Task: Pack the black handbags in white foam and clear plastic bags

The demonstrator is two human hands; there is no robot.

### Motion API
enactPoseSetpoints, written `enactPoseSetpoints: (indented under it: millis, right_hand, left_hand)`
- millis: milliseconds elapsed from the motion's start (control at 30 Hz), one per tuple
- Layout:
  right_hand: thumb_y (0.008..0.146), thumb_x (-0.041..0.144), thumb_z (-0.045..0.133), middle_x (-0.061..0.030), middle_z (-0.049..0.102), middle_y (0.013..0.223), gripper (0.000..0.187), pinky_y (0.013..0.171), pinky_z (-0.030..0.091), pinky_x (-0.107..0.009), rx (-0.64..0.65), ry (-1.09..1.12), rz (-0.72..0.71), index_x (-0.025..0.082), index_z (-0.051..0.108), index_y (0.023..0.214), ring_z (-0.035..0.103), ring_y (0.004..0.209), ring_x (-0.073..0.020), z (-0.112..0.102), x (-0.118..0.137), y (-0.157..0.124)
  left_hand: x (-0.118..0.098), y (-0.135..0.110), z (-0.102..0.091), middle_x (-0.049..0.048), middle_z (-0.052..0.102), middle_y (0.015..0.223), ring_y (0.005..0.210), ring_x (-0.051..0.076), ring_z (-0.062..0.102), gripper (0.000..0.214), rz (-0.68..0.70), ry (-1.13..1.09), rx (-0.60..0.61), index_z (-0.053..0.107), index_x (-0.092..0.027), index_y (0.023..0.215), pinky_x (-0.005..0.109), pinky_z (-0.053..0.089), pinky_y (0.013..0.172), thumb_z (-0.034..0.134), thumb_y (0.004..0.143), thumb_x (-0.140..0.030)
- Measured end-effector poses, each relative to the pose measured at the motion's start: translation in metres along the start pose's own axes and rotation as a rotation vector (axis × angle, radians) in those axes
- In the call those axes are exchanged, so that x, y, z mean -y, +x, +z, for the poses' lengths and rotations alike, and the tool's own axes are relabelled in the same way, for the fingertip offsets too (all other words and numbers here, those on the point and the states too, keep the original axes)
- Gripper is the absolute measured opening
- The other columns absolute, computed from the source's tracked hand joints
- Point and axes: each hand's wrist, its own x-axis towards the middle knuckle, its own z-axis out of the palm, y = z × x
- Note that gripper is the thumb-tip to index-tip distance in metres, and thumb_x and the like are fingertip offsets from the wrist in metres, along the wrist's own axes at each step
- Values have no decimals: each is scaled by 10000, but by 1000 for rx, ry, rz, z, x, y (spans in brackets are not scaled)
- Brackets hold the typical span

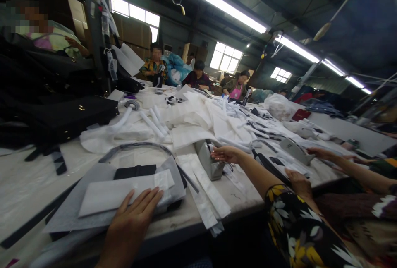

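The left hand (133, 218) of the worker rests palm down, fingers extended and lying close together, on a white foam sheet (105, 195) near the front edge of the counter (238, 197); its grip is spread flat, pressing on the sheet and closing around nothing. Beneath the foam lies a larger grey sheet (70, 215), with a black flap (135, 171) showing behind the foam and a curved, wrapped handle (136, 146) arching beyond it. The right arm, in a floral sleeve (297, 222), crosses from the lower right with the forearm sloping up and inward, and the right hand (228, 154) is held sideways, fingertips at the grey tape dispenser (203, 161); from where I stand, I cannot tell whether this grip pinches any tape. The dispenser stands to the right of the foam sheet, just behind some long white strips (214, 193). To the right, a co-worker's hand (299, 183) lies near the counter's edge, and another hand (319, 153) reaches toward a second dispenser (296, 151).
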Motion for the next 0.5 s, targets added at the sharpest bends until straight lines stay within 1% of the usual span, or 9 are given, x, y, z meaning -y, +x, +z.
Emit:
enactPoseSetpoints:
  millis: [67, 133, 200, 267, 333, 400, 500]
  right_hand:
    - [916, 300, 666, -83, 711, 764, 199, 642, 630, -259, -12, 70, 49, 116, 664, 841, 719, 670, -150, -1, 1, -6]
    - [946, 298, 628, -96, 718, 831, 211, 684, 624, -232, -40, 155, 75, 112, 671, 856, 720, 703, -129, -3, 2, -19]
    - [970, 315, 594, -95, 723, 909, 222, 721, 614, -203, -84, 224, 60, 123, 682, 901, 714, 735, -105, -4, 2, -38]
    - [955, 341, 620, -88, 726, 957, 221, 724, 605, -184, -123, 285, 34, 135, 696, 934, 707, 753, -97, -4, 1, -63]
    - [886, 355, 713, -95, 730, 972, 230, 704, 603, -189, -142, 350, 34, 129, 717, 932, 704, 761, -112, -1, -5, -88]
    - [790, 361, 806, -103, 732, 968, 283, 691, 601, -204, -159, 407, 58, 119, 736, 920, 702, 770, -132, 6, -17, -109]
    - [671, 394, 882, -90, 731, 938, 377, 679, 588, -210, -228, 445, 96, 127, 747, 900, 692, 768, -139, 20, -43, -126]
  left_hand:
    - [1, 0, 1, 36, 573, 1420, 1208, 221, 605, 516, 1, 1, 11, 495, -211, 1422, 499, 198, 1172, 338, 942, -104]
    - [2, -1, 1, 37, 563, 1429, 1222, 219, 597, 517, 9, 2, 25, 482, -202, 1433, 497, 164, 1187, 345, 943, -111]
    - [2, -1, 0, 41, 556, 1435, 1226, 219, 594, 509, 15, 2, 25, 478, -197, 1437, 493, 145, 1196, 349, 950, -127]
    - [1, -1, -1, 42, 549, 1441, 1229, 221, 591, 501, 9, -4, 23, 483, -200, 1434, 492, 140, 1201, 341, 958, -141]
    - [1, -2, -2, 38, 534, 1454, 1243, 220, 581, 516, 9, -12, 30, 477, -202, 1440, 490, 134, 1207, 321, 953, -130]
    - [2, -2, -2, 33, 513, 1472, 1259, 213, 569, 546, 21, -17, 36, 457, -200, 1455, 483, 120, 1215, 306, 938, -110]
    - [3, -3, -2, 26, 489, 1492, 1272, 209, 558, 570, 28, -16, 36, 438, -203, 1468, 476, 108, 1224, 306, 924, -98]
